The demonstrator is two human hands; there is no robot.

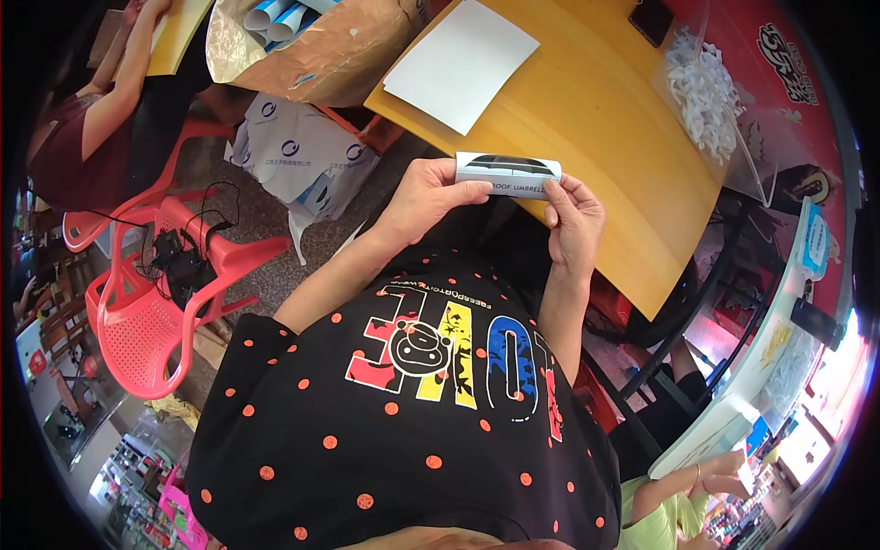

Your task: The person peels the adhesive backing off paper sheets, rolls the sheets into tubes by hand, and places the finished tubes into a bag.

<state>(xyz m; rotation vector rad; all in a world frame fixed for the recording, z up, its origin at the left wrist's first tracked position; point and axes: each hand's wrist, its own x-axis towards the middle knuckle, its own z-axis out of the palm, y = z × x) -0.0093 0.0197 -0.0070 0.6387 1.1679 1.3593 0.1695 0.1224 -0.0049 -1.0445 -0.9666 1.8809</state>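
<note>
A rolled printed paper sleeve (509, 176) with an umbrella picture and lettering is stretched between my two hands, over the near edge of the wooden table (632, 183). My left hand (429, 197) pinches its left end, thumb across the front. At the right end, my right hand (576, 215) grips it between thumb and fingers. A stack of white sheets (463, 69) lies on the table just beyond the sleeve.
A paper bag (321, 69) holding rolled sleeves stands left of the table, above a printed white sack (291, 151). White strips (704, 96) fill a clear container at right. Red chairs (142, 335) stand left. Other people sit at upper left and lower right.
</note>
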